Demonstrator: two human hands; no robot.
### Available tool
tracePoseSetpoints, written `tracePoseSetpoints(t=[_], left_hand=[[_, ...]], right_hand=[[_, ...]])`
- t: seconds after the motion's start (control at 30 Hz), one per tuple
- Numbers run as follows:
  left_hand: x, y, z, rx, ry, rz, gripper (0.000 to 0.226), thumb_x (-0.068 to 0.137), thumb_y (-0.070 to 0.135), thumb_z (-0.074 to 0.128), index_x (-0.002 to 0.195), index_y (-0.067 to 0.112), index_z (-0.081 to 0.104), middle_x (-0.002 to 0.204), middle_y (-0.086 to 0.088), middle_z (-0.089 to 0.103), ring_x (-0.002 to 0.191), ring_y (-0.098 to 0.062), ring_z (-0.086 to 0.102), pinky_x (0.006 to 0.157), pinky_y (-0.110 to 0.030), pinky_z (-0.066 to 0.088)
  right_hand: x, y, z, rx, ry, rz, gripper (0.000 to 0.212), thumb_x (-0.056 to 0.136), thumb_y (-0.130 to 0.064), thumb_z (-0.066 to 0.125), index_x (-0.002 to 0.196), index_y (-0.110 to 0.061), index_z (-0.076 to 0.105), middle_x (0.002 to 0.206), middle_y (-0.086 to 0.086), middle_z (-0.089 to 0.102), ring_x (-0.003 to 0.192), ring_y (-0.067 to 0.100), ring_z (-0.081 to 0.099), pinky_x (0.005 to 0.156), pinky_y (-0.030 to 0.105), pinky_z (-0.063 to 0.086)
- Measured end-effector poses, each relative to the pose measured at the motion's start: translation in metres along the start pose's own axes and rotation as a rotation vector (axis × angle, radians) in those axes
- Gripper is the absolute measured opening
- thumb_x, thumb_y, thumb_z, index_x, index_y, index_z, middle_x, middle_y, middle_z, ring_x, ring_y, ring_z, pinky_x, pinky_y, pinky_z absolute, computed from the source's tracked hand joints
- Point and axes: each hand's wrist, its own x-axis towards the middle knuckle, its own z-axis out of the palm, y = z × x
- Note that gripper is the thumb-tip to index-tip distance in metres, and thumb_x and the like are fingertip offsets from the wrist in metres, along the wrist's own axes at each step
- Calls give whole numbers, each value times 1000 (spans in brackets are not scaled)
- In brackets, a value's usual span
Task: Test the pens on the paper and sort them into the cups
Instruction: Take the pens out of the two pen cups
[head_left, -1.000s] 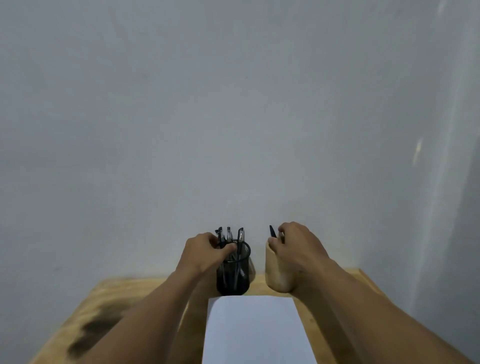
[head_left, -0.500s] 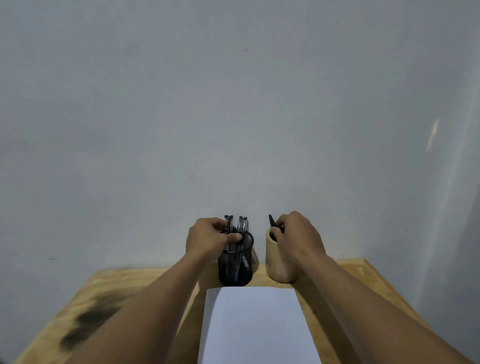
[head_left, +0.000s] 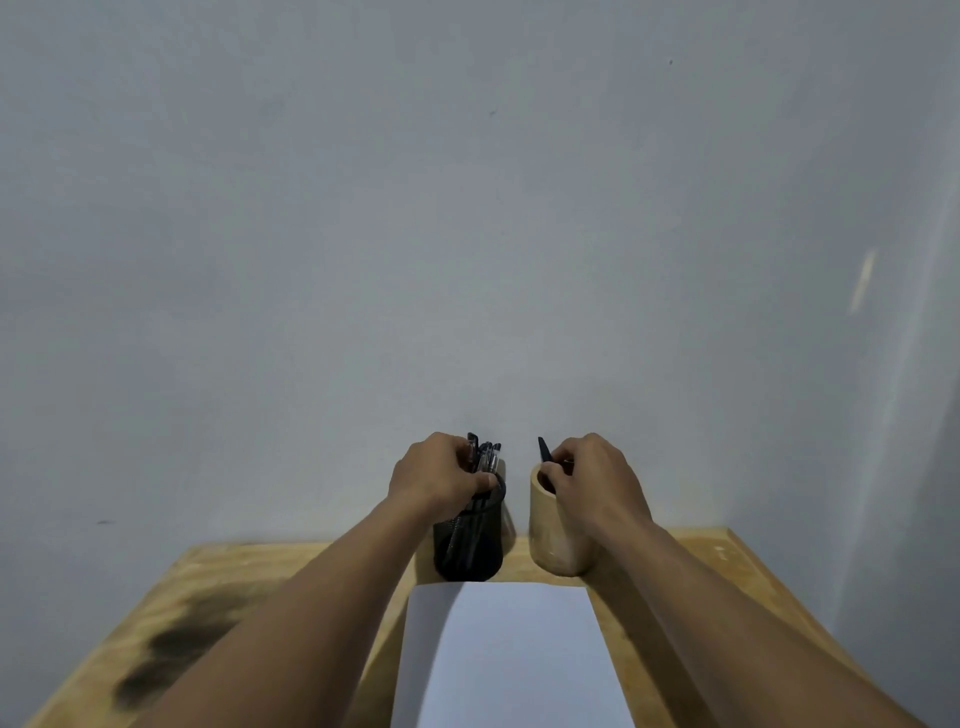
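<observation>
Closes the left grip (head_left: 439, 478) round the cluster of pens (head_left: 485, 454) standing in the black mesh cup (head_left: 470, 551), fingers curled over the rim, where a second ago merely laid a thumb across their fronts; draws them from a loose spread into one tight bundle. Keeps the right grip (head_left: 597, 478) at the mouth of the wooden cup (head_left: 556, 545), apparently pinching a lone dark pen (head_left: 543, 449) with its tip poking above the knuckles, much as half a second back. Reads as an early step: probably about to lift pens out for testing, with none yet brought down to the white paper (head_left: 519, 649) and no mark visible on it. Finds both cups side by side, near but apart, at the far edge of the surface (head_left: 234, 571) against the plain grey wall (head_left: 467, 208), right behind the paper's far edge. Shows dark wire mesh, see-through, with slim barrels visible inside; beside it a smooth, pale, thick-walled cylinder of wood or bamboo, opaque. Suggests clear plastic barrels with black caps and clips, hard and slick, likely to slip within a bundle. Leaves raw light plywood underneath, marked by a sooty dark stain (head_left: 176, 649) at the near left, and thin, flat, matte paper lying between the forearms.
</observation>
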Motion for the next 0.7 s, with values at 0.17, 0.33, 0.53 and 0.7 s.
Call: tracePoseSetpoints(t=[0.17, 0.33, 0.53, 0.7], left_hand=[[2, 2, 1, 32, -47, 29, 25, 79, 40, 73, 72, 20, 59, 70, 5, 62, 79, -25, 62, 71, -34, 49], [-2, 2, 4, -25, -22, 79, 23, 81, 33, 72, 79, 15, 57, 78, -1, 65, 81, -25, 63, 73, -38, 51], [-5, 4, -4, -147, 17, 96, 23, 86, 25, 71, 76, 10, 57, 71, -1, 59, 68, -18, 53, 56, -28, 38], [-5, 16, -24, -281, 106, 91, 13, 86, 25, 73, 82, 16, 64, 79, 2, 68, 77, -16, 62, 60, -23, 42]], right_hand=[[-1, 0, -4, 78, 5, 20, 14, 94, -28, 64, 91, -19, 74, 95, -2, 70, 85, 16, 64, 73, 35, 56], [-6, -3, -9, 139, 14, 23, 12, 94, -27, 64, 94, -19, 74, 96, -3, 72, 89, 17, 67, 77, 35, 57], [-7, -6, -15, 172, 26, 26, 13, 95, -30, 64, 96, -21, 73, 107, -4, 72, 98, 17, 67, 83, 38, 56], [-7, -18, -34, 200, 81, -25, 20, 97, -31, 63, 110, -18, 72, 115, -4, 71, 106, 14, 64, 88, 33, 52]])
